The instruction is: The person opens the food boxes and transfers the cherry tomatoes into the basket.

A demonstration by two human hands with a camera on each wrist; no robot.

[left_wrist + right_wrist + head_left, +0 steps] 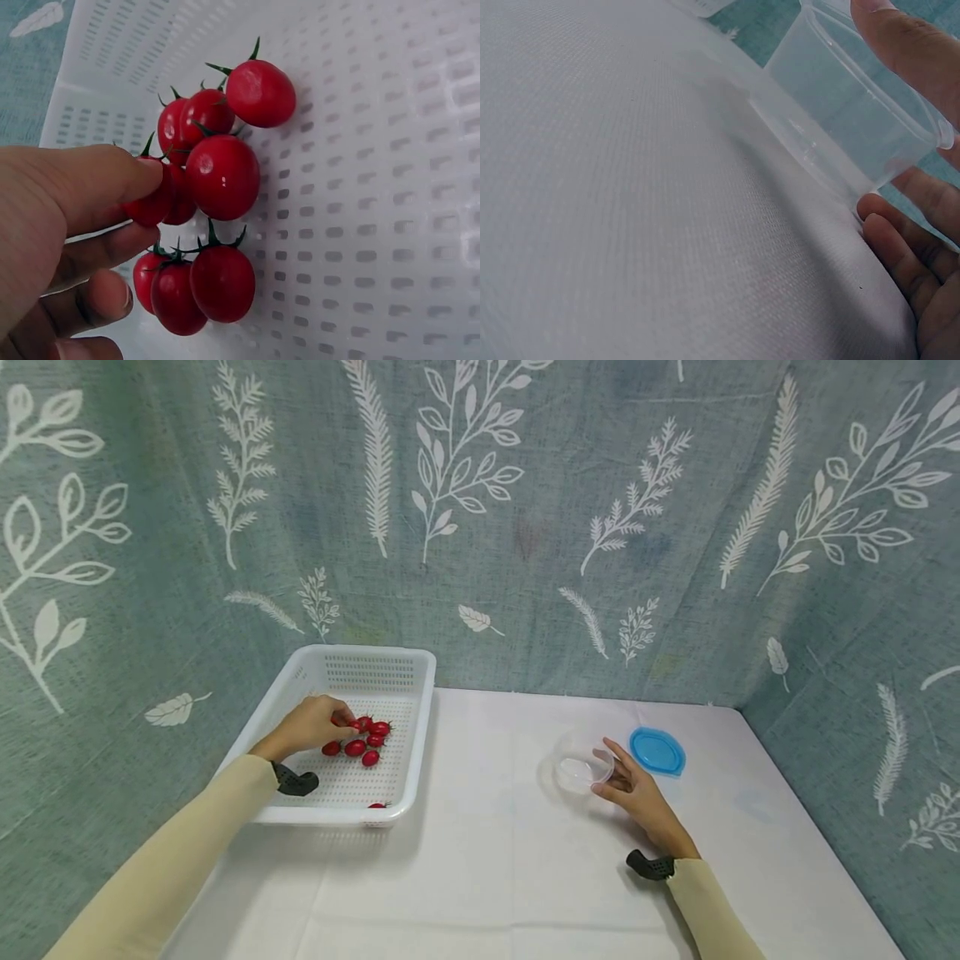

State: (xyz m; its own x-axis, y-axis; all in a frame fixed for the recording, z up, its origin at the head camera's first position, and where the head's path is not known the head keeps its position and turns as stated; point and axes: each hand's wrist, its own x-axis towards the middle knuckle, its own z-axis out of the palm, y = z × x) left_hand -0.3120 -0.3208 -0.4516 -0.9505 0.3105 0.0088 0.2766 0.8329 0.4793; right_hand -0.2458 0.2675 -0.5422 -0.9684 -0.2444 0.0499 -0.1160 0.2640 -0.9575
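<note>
Inside the white perforated basket (428, 718), my left hand (311, 727) pinches a red cherry tomato (148, 201) between thumb and fingers. More cherry tomatoes (223, 177) with green stems cluster around it on the basket floor. On the right side of the table, my right hand (637, 793) holds a clear round plastic container (579, 770) by its side. The right wrist view shows the thumb at the container's rim (877, 86) and fingers beneath and beside its wall. No tomato shows inside the container.
A blue round lid (657, 752) lies on the white tablecloth (480, 860), behind and to the right of the container. One tomato (377, 806) sits apart near the basket's front wall. A leaf-patterned green-grey curtain (525, 568) stands behind the table and along both sides.
</note>
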